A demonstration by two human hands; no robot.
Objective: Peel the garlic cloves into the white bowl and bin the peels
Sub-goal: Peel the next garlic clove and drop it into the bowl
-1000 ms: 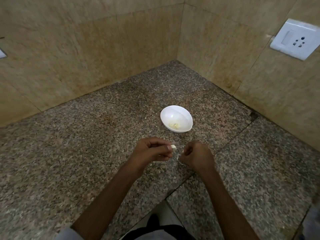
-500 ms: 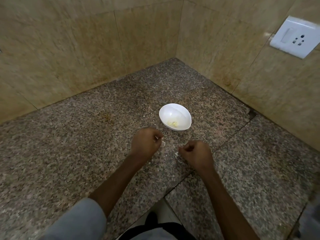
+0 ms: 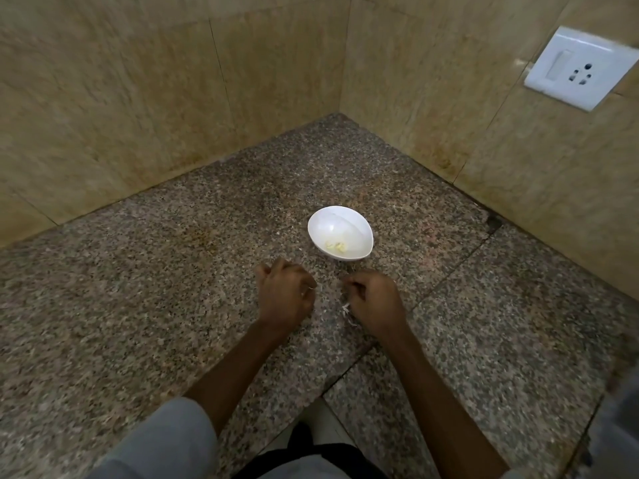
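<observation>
A white bowl [image 3: 359,229] stands on the granite counter [image 3: 138,305] and holds a few peeled garlic pieces [image 3: 335,246]. My left hand [image 3: 285,295] hovers just left of and in front of the bowl, back up, fingers curled round a garlic clove. Only a pale speck of the clove [image 3: 312,288] shows at the thumb side. My right hand [image 3: 375,300] is beside it, to the right, fingers curled with nothing visible in them. Thin white peels [image 3: 345,308] lie on the counter between the hands.
Tiled walls meet in a corner behind the bowl. A white wall socket [image 3: 577,67] is on the right wall. The counter's front edge forms an inner corner near my body [image 3: 321,392]. No bin is in view.
My left hand has turned palm down and moved left, hiding the clove that showed at its fingertips. My right hand shifted slightly forward. The bowl has not moved.
</observation>
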